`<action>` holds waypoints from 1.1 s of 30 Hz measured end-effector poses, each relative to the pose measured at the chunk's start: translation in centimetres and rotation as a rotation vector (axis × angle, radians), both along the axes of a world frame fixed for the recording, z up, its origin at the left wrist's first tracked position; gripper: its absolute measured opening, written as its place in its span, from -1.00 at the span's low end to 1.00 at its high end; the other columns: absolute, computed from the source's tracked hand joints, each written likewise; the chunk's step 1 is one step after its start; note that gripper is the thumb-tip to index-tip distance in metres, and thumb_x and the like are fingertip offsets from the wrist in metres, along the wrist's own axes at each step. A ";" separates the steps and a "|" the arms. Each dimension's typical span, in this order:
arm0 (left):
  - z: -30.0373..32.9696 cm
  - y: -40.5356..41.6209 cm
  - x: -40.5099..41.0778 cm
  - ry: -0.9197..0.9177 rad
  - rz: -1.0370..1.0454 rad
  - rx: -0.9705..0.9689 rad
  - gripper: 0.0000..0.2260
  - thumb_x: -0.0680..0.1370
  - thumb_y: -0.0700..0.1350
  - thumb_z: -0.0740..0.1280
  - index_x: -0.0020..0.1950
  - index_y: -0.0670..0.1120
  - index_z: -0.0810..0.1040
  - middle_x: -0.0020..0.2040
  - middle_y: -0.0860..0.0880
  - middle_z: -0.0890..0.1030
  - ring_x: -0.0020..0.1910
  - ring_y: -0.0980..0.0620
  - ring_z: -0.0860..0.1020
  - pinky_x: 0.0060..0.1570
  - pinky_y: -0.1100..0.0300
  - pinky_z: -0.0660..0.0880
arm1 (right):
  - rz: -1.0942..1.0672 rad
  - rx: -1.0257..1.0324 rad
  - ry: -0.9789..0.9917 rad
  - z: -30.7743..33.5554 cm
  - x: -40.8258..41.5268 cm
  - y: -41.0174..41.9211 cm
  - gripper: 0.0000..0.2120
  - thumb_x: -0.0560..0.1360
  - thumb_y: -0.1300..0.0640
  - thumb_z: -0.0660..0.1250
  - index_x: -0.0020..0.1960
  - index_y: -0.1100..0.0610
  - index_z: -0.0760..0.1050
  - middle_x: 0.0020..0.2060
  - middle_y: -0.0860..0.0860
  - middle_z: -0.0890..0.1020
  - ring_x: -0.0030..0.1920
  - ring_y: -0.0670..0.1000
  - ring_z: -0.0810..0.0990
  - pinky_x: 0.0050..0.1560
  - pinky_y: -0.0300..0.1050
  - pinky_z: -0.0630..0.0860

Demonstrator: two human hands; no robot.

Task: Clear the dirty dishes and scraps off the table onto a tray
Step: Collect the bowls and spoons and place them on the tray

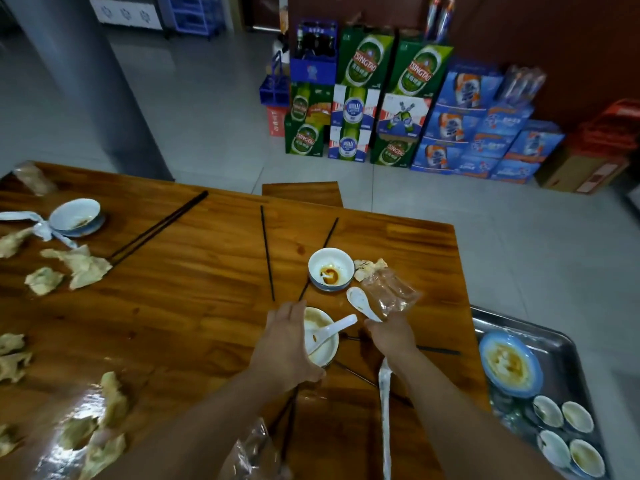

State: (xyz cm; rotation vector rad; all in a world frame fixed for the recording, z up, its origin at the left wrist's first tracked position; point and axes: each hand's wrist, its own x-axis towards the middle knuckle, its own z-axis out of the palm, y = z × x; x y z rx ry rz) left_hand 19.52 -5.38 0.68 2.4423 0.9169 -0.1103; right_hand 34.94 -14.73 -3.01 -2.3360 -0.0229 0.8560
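1. Left hand (pixel 285 344): forearm enters from the lower left and reaches up-frame; the palm faces right, with fingers and thumb curled round the rim of the near bowl (pixel 323 344) on the worktop (pixel 194 306).
2. Near bowl: sits upright near the worktop's right end. A white spoon (pixel 332 332) lies in it, handle pointing up and right, past the rim.
3. Right hand (pixel 393 336): forearm enters from the lower right. The fingers pinch a clear wrapper (pixel 391 292) and a second spoon (pixel 362 303), which points up and left, bowl end away from the hand.
4. A long strip of white paper (pixel 384 420) runs down-frame beside the right wrist; I cannot tell whether the hand holds it.
5. Far bowl (pixel 330 273): upright, just beyond both hands, with red sauce inside.
6. Chopsticks (pixel 267 252): long axis runs near-to-far, left of the far bowl.
7. Tray (pixel 561 344): past the worktop's right edge, carrying a plate (pixel 510 363) and four small cups (pixel 568 434).
8. Crumpled napkins (pixel 81 265) lie across the worktop's left half.
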 end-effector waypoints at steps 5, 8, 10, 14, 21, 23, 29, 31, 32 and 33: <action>-1.1 1.4 0.6 0.014 0.001 -0.019 0.01 0.23 0.11 0.58 0.51 -0.01 0.05 0.43 0.07 0.20 0.39 0.03 0.19 0.29 0.17 0.36 | 0.063 -0.156 -0.100 -1.8 1.2 1.5 -0.74 0.54 0.21 0.23 0.17 0.32 0.48 0.10 0.21 0.61 0.10 0.18 0.60 -0.07 -0.11 0.51; -1.1 2.2 0.8 0.009 -0.012 -0.015 0.02 0.22 0.12 0.58 0.51 -0.02 0.07 0.42 0.07 0.22 0.37 0.03 0.21 0.29 0.16 0.36 | 0.025 -0.182 -0.223 -0.3 1.3 1.6 -0.70 0.59 0.24 0.14 0.26 0.35 0.42 0.19 0.24 0.54 0.20 0.22 0.53 0.10 -0.04 0.47; -0.8 2.6 0.9 0.006 -0.019 -0.001 0.01 0.21 0.16 0.57 0.50 -0.03 0.09 0.41 0.06 0.24 0.36 0.03 0.22 0.27 0.17 0.38 | -0.099 -0.078 -0.289 1.3 1.1 1.4 -0.65 0.61 0.24 0.10 0.36 0.34 0.32 0.21 0.26 0.52 0.23 0.24 0.50 0.12 -0.02 0.45; 0.1 3.0 1.3 -0.016 -0.048 0.010 0.01 0.20 0.17 0.57 0.50 -0.05 0.12 0.39 0.05 0.27 0.34 0.01 0.25 0.27 0.15 0.40 | -0.384 0.258 -0.343 4.2 0.9 1.1 -0.73 0.60 0.21 0.14 0.24 0.27 0.45 0.11 0.22 0.57 0.12 0.21 0.56 0.06 0.04 0.54; 1.6 4.1 2.0 -0.067 -0.101 0.007 0.02 0.20 0.14 0.58 0.50 -0.05 0.11 0.39 0.03 0.26 0.36 -0.01 0.23 0.26 0.15 0.38 | 0.060 0.209 -0.369 6.6 -1.3 3.2 -0.83 0.58 0.16 0.17 -0.04 0.08 0.54 -0.03 0.13 0.60 -0.04 0.13 0.54 0.09 0.00 0.37; 1.7 4.4 2.3 -0.076 -0.112 0.018 -0.02 0.20 0.13 0.58 0.48 -0.05 0.14 0.38 0.03 0.27 0.35 -0.01 0.24 0.23 0.15 0.39 | 0.160 0.105 -0.404 6.8 -1.8 3.6 -0.80 0.58 0.17 0.17 0.01 0.14 0.57 0.02 0.06 0.59 -0.03 0.06 0.52 -0.04 -0.16 0.17; 1.7 6.4 4.8 -0.097 -0.127 0.013 -0.05 0.19 0.11 0.58 0.45 -0.06 0.18 0.35 0.03 0.30 0.33 -0.02 0.25 0.21 0.15 0.37 | 0.140 0.102 -0.394 6.7 -1.0 5.4 -0.87 0.53 0.01 0.25 0.01 -0.02 0.55 0.12 0.02 0.54 0.07 0.01 0.52 0.06 -0.11 0.38; 1.5 7.0 6.2 -0.108 -0.114 0.013 -0.04 0.19 0.11 0.58 0.45 -0.07 0.18 0.35 0.02 0.30 0.33 -0.02 0.25 0.21 0.15 0.36 | 0.074 0.091 -0.392 6.9 0.2 5.6 -0.78 0.55 -0.06 0.21 0.13 -0.01 0.49 0.16 -0.02 0.49 0.17 0.02 0.49 0.07 -0.11 0.25; 1.5 7.3 6.9 -0.116 -0.107 0.015 -0.03 0.19 0.11 0.58 0.46 -0.07 0.17 0.36 0.01 0.30 0.34 -0.03 0.25 0.22 0.15 0.36 | 0.028 0.137 -0.363 7.0 0.8 5.6 -0.73 0.56 -0.06 0.20 0.19 0.03 0.46 0.19 0.00 0.47 0.19 0.04 0.48 0.06 -0.12 0.24; 1.3 7.5 7.8 -0.121 -0.101 0.019 -0.02 0.19 0.12 0.58 0.47 -0.08 0.16 0.37 0.01 0.30 0.34 -0.04 0.25 0.22 0.14 0.36 | -0.013 0.188 -0.335 6.8 1.6 5.6 -0.70 0.57 -0.05 0.19 0.22 0.07 0.44 0.19 0.01 0.46 0.19 0.06 0.49 0.08 -0.14 0.29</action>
